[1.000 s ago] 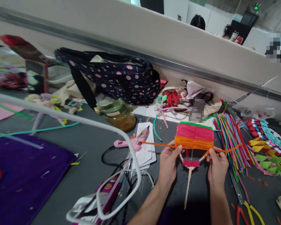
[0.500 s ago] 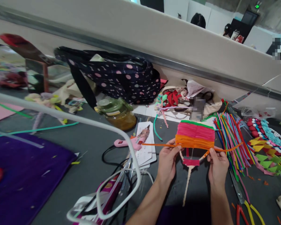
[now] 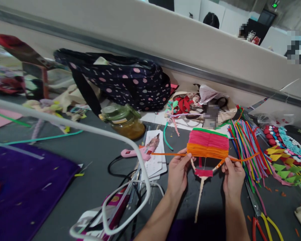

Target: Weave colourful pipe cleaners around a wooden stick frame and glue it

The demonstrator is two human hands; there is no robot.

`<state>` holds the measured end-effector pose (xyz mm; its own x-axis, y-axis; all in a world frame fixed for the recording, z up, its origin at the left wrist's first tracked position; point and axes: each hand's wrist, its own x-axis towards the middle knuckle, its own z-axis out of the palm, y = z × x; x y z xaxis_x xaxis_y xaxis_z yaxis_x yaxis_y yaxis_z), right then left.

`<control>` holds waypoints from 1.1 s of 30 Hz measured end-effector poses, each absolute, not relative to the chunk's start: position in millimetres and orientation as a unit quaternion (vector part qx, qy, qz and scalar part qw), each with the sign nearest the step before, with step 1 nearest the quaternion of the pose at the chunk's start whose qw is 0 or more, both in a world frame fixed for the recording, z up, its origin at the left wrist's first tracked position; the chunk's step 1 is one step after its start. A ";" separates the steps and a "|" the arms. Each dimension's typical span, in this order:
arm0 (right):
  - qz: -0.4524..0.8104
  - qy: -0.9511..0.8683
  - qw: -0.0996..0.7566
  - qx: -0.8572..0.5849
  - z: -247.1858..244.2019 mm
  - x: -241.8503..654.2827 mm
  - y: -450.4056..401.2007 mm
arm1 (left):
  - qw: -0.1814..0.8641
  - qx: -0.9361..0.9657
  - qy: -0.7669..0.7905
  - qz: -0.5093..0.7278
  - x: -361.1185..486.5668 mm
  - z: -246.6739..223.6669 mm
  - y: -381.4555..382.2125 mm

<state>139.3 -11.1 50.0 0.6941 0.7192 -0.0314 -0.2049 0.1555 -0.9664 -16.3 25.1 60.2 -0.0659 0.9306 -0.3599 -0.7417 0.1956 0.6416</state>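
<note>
Between my two hands is a small frame wrapped in green, pink and orange pipe cleaners (image 3: pixel 208 142), with a cream stem (image 3: pixel 199 201) hanging below. My left hand (image 3: pixel 178 170) pinches its lower left corner, thumb on top. At the lower right corner my right hand (image 3: pixel 233 174) is closed in a pinch. An orange pipe cleaner (image 3: pixel 168 154) runs along the bottom of the wrapped part, its loose ends sticking out past both hands. Below the wrapping sits a pink-wrapped crosspiece (image 3: pixel 203 173), joined to it by slanted side pieces.
To the left lie a pink glue gun (image 3: pixel 137 152) on papers, a lidded glass jar (image 3: pixel 124 122) and a looping white cable (image 3: pixel 142 177). On the right are a bundle of coloured pipe cleaners (image 3: pixel 249 147) and scissors or pliers with red and yellow handles (image 3: pixel 267 226). A patterned bag (image 3: pixel 120 80) stands behind.
Both hands keep their hold on the wrapped frame and orange pipe cleaner. The whole view has shifted slightly; otherwise little differs.
</note>
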 end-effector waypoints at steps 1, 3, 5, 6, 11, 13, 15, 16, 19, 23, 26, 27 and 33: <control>0.320 -0.226 0.725 -0.566 50.4 139.1 -11.1 | 0.671 0.121 0.385 0.622 -16.5 59.9 25.3; 0.320 -0.225 0.727 -0.564 51.4 138.9 -10.9 | 0.671 0.117 0.391 0.619 -16.7 58.9 25.8; 0.321 -0.223 0.729 -0.561 52.2 139.1 -10.6 | 0.671 0.117 0.394 0.617 -16.6 57.4 26.5; 0.322 -0.223 0.729 -0.561 52.4 139.4 -10.6 | 0.670 0.118 0.395 0.618 -16.4 56.6 26.9; 0.326 -0.225 0.723 -0.566 50.8 142.7 -11.1 | 0.673 0.122 0.388 0.618 -15.6 54.0 28.7; 0.324 -0.229 0.720 -0.569 49.9 143.8 -11.4 | 0.676 0.123 0.389 0.614 -15.6 53.9 29.0; 0.324 -0.233 0.717 -0.571 49.8 144.5 -11.5 | 0.675 0.129 0.396 0.608 -15.6 54.2 29.1; 0.327 -0.234 0.716 -0.570 50.2 144.8 -11.5 | 0.675 0.134 0.400 0.605 -15.6 54.3 29.1; 0.342 -0.241 0.714 -0.562 52.9 145.7 -11.4 | 0.672 0.142 0.407 0.602 -15.1 54.5 29.3; 0.368 -0.243 0.709 -0.550 57.0 147.3 -11.6 | 0.664 0.147 0.405 0.611 -13.5 54.4 29.7; 0.377 -0.237 0.712 -0.543 57.7 148.0 -10.9 | 0.662 0.149 0.403 0.615 -11.5 53.9 29.0; 0.381 -0.235 0.713 -0.540 57.2 148.0 -10.5 | 0.661 0.149 0.403 0.615 -10.7 53.5 28.7; 0.376 -0.223 0.717 -0.542 50.3 149.5 -6.6 | 0.653 0.169 0.400 0.620 -6.1 49.8 27.3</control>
<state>149.5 -6.6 50.3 0.6181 0.7812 -0.0877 -0.2973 0.1290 -0.9460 -6.1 27.3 49.8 -0.0894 0.9456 -0.3128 -0.6756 0.1732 0.7166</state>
